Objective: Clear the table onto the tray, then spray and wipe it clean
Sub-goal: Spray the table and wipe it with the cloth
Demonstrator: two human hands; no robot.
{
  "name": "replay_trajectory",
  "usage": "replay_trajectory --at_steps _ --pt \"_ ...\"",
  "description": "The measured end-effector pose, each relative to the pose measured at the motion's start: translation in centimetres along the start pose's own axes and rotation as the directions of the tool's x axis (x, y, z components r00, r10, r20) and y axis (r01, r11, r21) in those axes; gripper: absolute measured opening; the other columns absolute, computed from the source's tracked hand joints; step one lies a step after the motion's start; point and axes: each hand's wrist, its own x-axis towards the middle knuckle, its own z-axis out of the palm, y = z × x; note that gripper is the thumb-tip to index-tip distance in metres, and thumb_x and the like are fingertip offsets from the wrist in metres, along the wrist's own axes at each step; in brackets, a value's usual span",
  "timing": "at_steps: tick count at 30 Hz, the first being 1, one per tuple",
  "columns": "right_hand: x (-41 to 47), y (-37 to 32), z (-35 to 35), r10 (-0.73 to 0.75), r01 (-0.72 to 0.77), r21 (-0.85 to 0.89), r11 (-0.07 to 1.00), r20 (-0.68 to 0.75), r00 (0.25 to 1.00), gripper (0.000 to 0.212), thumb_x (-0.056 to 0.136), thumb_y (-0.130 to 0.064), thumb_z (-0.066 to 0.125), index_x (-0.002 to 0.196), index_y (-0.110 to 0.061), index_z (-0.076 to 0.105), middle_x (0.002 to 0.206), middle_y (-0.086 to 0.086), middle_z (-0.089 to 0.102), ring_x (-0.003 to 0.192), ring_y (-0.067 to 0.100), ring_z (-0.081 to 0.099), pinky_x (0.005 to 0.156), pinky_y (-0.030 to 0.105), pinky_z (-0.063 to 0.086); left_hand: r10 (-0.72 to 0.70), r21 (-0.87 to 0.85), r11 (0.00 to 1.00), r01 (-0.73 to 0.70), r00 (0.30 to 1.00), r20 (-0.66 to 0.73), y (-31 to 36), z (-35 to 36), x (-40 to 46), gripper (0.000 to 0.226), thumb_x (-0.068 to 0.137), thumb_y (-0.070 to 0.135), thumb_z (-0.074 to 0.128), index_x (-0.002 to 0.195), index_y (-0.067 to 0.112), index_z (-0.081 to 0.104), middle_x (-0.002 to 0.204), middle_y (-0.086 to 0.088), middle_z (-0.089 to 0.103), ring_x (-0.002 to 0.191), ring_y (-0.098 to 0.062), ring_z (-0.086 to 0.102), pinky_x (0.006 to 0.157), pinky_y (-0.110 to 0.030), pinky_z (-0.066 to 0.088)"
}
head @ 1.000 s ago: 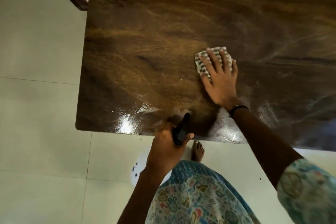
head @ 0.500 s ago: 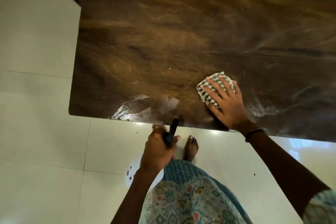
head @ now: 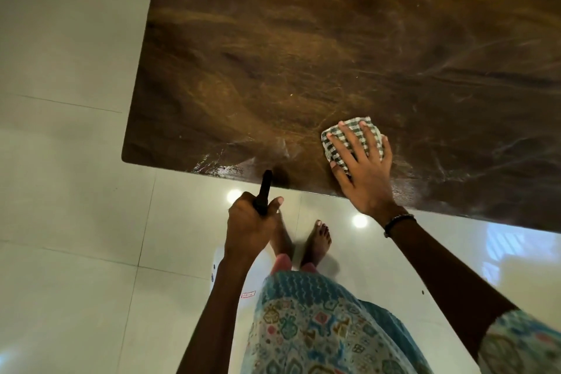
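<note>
Pale glossy floor tiles [head: 76, 222] run under the person's bare feet, mirroring two ceiling lights just off the table's near edge.

Nearest, the left hand [head: 249, 225] hangs over the floor just short of that edge, fingers curled round a dark sprayer [head: 263, 193]. Only its black top shows, with the nose pointing at the table; the body is hidden below the fist, so how full it is I cannot tell. By my guess it is light, hard plastic, best held at the neck as it is now.

Next, the right hand [head: 364, 173] lies flat on the table, fingers straight and spread, pressing on a cloth [head: 353, 138] close to the near edge and well away from the near left corner. A beaded band sits on the wrist.

That cloth is green-and-white check, folded to a small pad, mostly covered by the fingers. I judge it soft, limp and light, likely damp, so it will slide under a flat palm and bunch if pinched. Pressure from above suits it better than a grip.

Beyond, the table [head: 303, 39] is dark, swirling wood grain. A wet sheen lies along the near edge, left of the cloth, and faint streaks cross the top farther out. Nothing else stands on the part in view, so the clearing seems done.
</note>
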Motion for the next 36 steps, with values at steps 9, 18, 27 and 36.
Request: replay_trajectory --at_steps 9,18,27,36 --pt "5.9 -16.8 3.9 -0.229 0.235 0.073 0.969 -0.078 0.97 0.05 0.09 -0.037 0.054 0.139 -0.032 0.043 0.149 0.0 0.041 0.14 0.033 0.03 0.112 0.065 0.017 0.063 -0.134 0.988 -0.079 0.991 -0.119 -1.4 -4.1 -0.2 0.034 0.083 0.035 0.066 0.087 0.002 0.058 0.068 -0.008 0.058 0.065 -0.026 0.053 0.055 -0.016 0.038" --pt "0.6 -10.7 2.4 -0.29 0.29 0.029 0.957 0.016 0.957 0.05 0.093 -0.04 0.04 0.142 -0.03 0.036 0.15 0.0 0.039 0.141 0.03 0.029 0.113 0.063 0.017 0.078 -0.079 0.993 -0.087 0.991 -0.107 -1.9 -7.8 -0.4 0.04 0.081 0.039 0.065 0.088 0.0 0.057 0.074 -0.015 0.061 0.068 -0.028 0.057 0.058 -0.021 0.039" --pt "4.0 -12.7 2.0 0.12 -0.117 0.074 0.99 -0.031 0.992 0.057 0.091 -0.038 0.042 0.146 -0.03 0.029 0.157 0.0 0.024 0.146 0.031 0.015 0.112 0.062 0.003 0.125 -0.1 0.987 -0.127 0.992 -0.029 -0.8 -6.5 1.2 0.038 0.081 0.039 0.066 0.091 0.003 0.06 0.081 -0.01 0.063 0.077 -0.027 0.058 0.07 -0.029 0.043" --pt "-4.9 -5.9 1.9 -0.086 0.084 0.036 0.996 0.067 0.994 0.049 0.094 -0.042 0.034 0.142 -0.031 0.036 0.15 0.0 0.039 0.141 0.03 0.03 0.116 0.058 0.011 0.229 0.021 0.972 -0.233 0.968 0.104 0.7 -4.0 0.3 0.034 0.079 0.04 0.068 0.094 0.01 0.059 0.079 -0.002 0.059 0.072 -0.022 0.055 0.068 -0.026 0.039"
